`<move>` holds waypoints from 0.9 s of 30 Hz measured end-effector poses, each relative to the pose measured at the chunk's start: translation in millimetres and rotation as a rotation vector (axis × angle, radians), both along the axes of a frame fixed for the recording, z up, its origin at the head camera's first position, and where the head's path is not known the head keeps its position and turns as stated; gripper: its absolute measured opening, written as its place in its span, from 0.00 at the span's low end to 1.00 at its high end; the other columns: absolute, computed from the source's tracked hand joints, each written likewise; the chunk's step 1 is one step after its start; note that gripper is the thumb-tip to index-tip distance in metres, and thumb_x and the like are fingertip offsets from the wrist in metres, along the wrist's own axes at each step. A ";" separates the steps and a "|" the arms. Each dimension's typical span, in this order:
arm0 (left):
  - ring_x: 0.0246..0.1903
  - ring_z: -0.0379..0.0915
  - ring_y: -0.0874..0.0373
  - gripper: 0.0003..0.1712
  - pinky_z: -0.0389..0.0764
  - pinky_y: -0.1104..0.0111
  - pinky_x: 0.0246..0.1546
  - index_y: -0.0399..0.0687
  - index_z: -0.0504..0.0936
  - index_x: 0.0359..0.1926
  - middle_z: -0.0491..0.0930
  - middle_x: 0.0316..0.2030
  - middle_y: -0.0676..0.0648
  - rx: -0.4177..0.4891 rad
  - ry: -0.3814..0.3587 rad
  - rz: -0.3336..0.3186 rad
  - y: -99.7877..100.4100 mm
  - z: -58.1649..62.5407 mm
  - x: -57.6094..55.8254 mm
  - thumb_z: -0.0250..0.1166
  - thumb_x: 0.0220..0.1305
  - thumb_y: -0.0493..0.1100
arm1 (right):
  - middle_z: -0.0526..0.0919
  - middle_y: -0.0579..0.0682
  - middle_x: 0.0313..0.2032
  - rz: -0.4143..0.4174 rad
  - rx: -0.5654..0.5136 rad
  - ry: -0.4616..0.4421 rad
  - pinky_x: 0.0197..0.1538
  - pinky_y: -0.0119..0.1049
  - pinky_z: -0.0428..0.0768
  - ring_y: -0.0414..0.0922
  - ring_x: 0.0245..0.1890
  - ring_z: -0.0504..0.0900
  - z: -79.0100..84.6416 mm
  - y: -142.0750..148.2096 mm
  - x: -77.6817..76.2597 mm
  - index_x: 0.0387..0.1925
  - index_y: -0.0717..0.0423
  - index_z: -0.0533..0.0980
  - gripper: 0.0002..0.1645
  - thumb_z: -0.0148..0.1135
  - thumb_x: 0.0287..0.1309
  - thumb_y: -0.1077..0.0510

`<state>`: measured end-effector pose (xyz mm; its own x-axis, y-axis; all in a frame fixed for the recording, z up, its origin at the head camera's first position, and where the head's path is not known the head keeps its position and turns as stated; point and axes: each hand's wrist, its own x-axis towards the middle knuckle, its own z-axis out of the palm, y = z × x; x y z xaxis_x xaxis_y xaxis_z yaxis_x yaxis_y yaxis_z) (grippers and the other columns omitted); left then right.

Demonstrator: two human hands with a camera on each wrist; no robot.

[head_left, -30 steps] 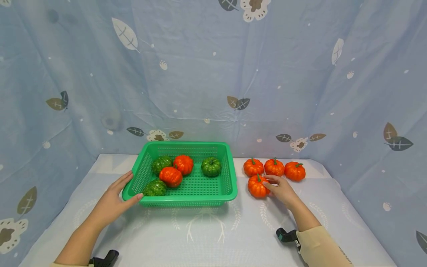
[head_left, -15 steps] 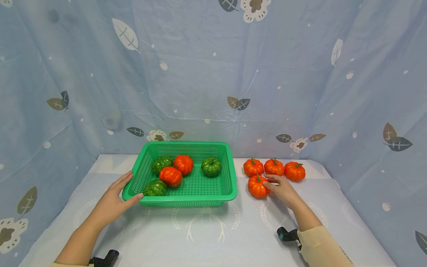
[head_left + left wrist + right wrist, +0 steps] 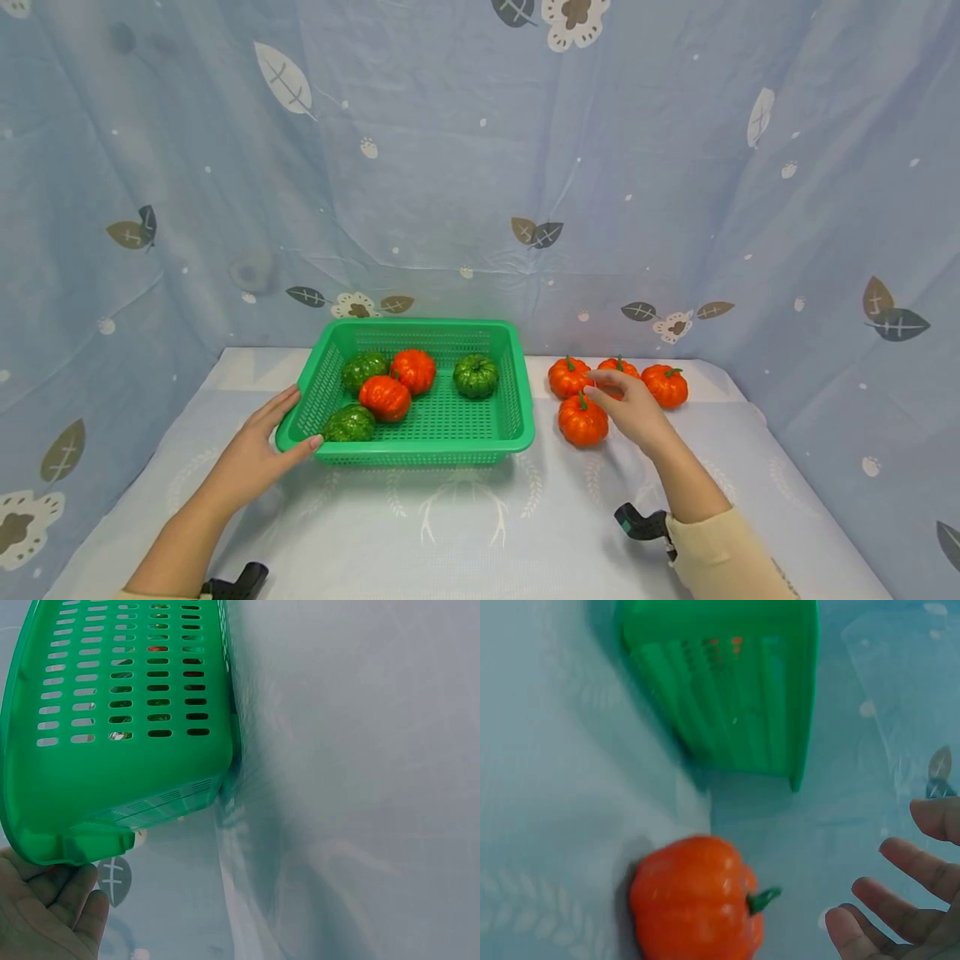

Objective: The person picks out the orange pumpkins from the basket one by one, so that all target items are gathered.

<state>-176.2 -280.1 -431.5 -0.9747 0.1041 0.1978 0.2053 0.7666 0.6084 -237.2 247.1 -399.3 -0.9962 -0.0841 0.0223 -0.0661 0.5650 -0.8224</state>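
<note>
My left hand [image 3: 247, 454] touches the near left corner of a green plastic basket [image 3: 420, 447], fingers along its side and thumb at the front rim. In the left wrist view its fingers lie by the basket's rim [image 3: 45, 851], loosely bent. Two orange-red pumpkins [image 3: 385, 398] and three green pumpkins [image 3: 476, 376] lie inside. My right hand [image 3: 633, 412] hovers just above and right of a small orange pumpkin [image 3: 582, 423] with a green stem. Its fingers are spread and hold nothing; the right wrist view shows them apart from that pumpkin [image 3: 694, 900].
Behind the front pumpkin three more stand in a row: a left one [image 3: 567, 379], a middle one [image 3: 621, 365] partly covered by my right hand, and a right one [image 3: 666, 387]. A blue patterned curtain [image 3: 480, 167] hangs behind the cloth-covered table [image 3: 450, 533].
My right hand has risen off the front orange pumpkin and moved slightly up and back. That pumpkin stays about where it was. The left hand and the basket have not moved.
</note>
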 end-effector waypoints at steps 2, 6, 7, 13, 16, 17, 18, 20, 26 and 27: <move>0.70 0.46 0.24 0.54 0.57 0.26 0.57 0.37 0.51 0.78 0.48 0.77 0.34 0.000 0.000 0.000 -0.2 -0.5 -0.1 0.68 0.65 0.59 | 0.75 0.60 0.63 0.018 -0.018 0.016 0.63 0.57 0.73 0.59 0.61 0.74 4.0 -8.5 3.6 0.64 0.58 0.74 0.27 0.61 0.70 0.50; 0.70 0.46 0.24 0.54 0.57 0.25 0.57 0.38 0.51 0.78 0.48 0.77 0.34 -0.003 0.003 0.003 -0.8 -1.3 -0.5 0.68 0.65 0.60 | 0.78 0.58 0.59 0.060 -0.048 0.049 0.60 0.54 0.77 0.56 0.57 0.76 8.3 -27.4 7.1 0.61 0.57 0.76 0.23 0.62 0.69 0.51; 0.70 0.46 0.24 0.54 0.57 0.25 0.57 0.39 0.51 0.78 0.48 0.77 0.34 -0.003 0.003 0.003 -0.8 -1.5 -0.6 0.68 0.65 0.60 | 0.79 0.57 0.58 0.073 -0.059 0.058 0.60 0.53 0.77 0.56 0.57 0.77 9.1 -32.4 7.2 0.61 0.56 0.77 0.23 0.62 0.69 0.52; 0.70 0.46 0.25 0.54 0.57 0.26 0.58 0.38 0.52 0.78 0.48 0.77 0.35 0.001 0.009 0.004 -0.3 -2.1 -1.0 0.68 0.65 0.59 | 0.80 0.58 0.58 0.147 -0.128 0.107 0.62 0.54 0.75 0.55 0.58 0.78 11.2 -59.6 5.0 0.61 0.59 0.76 0.24 0.63 0.69 0.52; 0.70 0.46 0.25 0.54 0.57 0.26 0.58 0.38 0.52 0.78 0.49 0.77 0.35 -0.001 0.015 0.005 -0.3 -2.0 -1.3 0.68 0.64 0.59 | 0.80 0.58 0.58 0.171 -0.148 0.115 0.61 0.54 0.76 0.55 0.57 0.79 11.8 -74.2 4.0 0.61 0.59 0.76 0.24 0.63 0.69 0.53; 0.70 0.46 0.25 0.54 0.56 0.26 0.58 0.38 0.52 0.78 0.49 0.77 0.35 -0.001 0.016 0.006 -0.4 -1.9 -1.4 0.68 0.64 0.59 | 0.79 0.59 0.58 0.183 -0.154 0.115 0.61 0.53 0.76 0.55 0.57 0.79 12.1 -79.4 3.7 0.61 0.59 0.76 0.23 0.63 0.69 0.54; 0.70 0.47 0.25 0.54 0.56 0.26 0.58 0.38 0.52 0.78 0.49 0.77 0.34 -0.003 0.016 0.006 -0.4 -1.9 -1.5 0.68 0.64 0.59 | 0.79 0.58 0.58 0.196 -0.157 0.113 0.60 0.53 0.77 0.54 0.57 0.79 12.3 -84.5 3.3 0.61 0.59 0.76 0.23 0.63 0.69 0.54; 0.70 0.47 0.25 0.54 0.57 0.25 0.57 0.38 0.52 0.78 0.49 0.77 0.34 -0.005 0.016 0.005 -0.2 -1.9 -1.7 0.68 0.64 0.59 | 0.79 0.56 0.59 0.215 -0.150 0.111 0.59 0.52 0.78 0.53 0.58 0.78 14.0 -95.3 3.1 0.61 0.56 0.77 0.22 0.62 0.69 0.53; 0.70 0.46 0.25 0.54 0.57 0.25 0.58 0.37 0.52 0.78 0.49 0.77 0.34 0.000 0.011 0.003 -0.5 -1.3 -1.0 0.68 0.64 0.59 | 0.81 0.51 0.55 0.253 -0.105 0.107 0.54 0.50 0.81 0.50 0.57 0.78 16.1 -127.0 1.9 0.58 0.48 0.79 0.19 0.62 0.69 0.50; 0.70 0.46 0.25 0.54 0.56 0.25 0.58 0.37 0.52 0.78 0.49 0.77 0.34 -0.001 0.011 0.003 -0.7 -1.4 -1.0 0.68 0.64 0.59 | 0.82 0.51 0.55 0.260 -0.097 0.109 0.54 0.49 0.81 0.50 0.57 0.78 15.4 -132.0 1.2 0.58 0.48 0.79 0.19 0.62 0.69 0.49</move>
<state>-177.2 -280.7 -432.9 -0.9727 0.1011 0.2088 0.2098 0.7676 0.6056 -236.1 115.1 -383.8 -0.9328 -0.3285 0.1485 -0.2893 0.4363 -0.8520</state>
